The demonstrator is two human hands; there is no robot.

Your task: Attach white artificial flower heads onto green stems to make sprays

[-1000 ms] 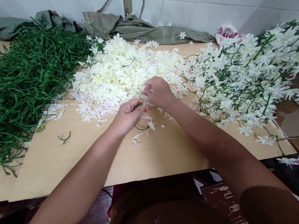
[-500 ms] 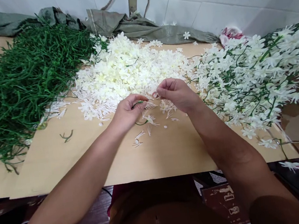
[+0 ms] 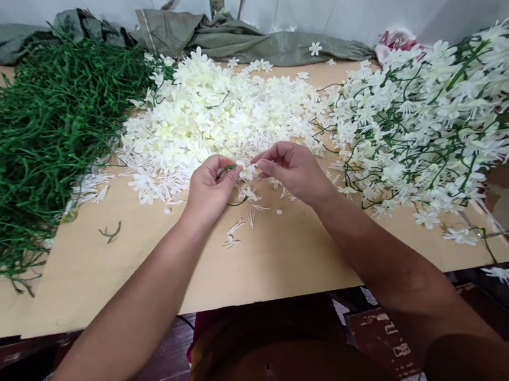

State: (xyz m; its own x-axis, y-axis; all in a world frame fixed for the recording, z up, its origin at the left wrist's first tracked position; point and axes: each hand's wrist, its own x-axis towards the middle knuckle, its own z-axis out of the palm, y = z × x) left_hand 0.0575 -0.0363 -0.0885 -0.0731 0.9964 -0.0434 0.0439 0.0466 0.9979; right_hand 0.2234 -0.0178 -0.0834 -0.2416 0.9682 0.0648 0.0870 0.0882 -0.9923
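Between thumb and fingers, my left hand [image 3: 213, 182] pinches a green artificial flower stem [image 3: 228, 168]. A white artificial flower [image 3: 246, 171] sits at the stem's tip, between my two hands. My right hand [image 3: 290, 170] is closed in a pinch at the right side of that flower, its fingertips touching the petals. Another white flower [image 3: 249, 193] hangs just below my left fingertips, on a curved green stem. Behind both hands rises a heap of loose white flowers [image 3: 207, 115].
A pile of green stems [image 3: 40, 131] covers the left of the tan tabletop [image 3: 265, 270]. Stems with white flowers [image 3: 419, 125] are heaped at right. Small white stamens [image 3: 232, 234] and a stem piece [image 3: 111, 233] lie in front. Grey-green cloth [image 3: 258, 46] runs along the tiled wall.
My right hand has come down and left toward my left hand. A white flower now shows at the stem's tip between them. The view has shifted slightly.
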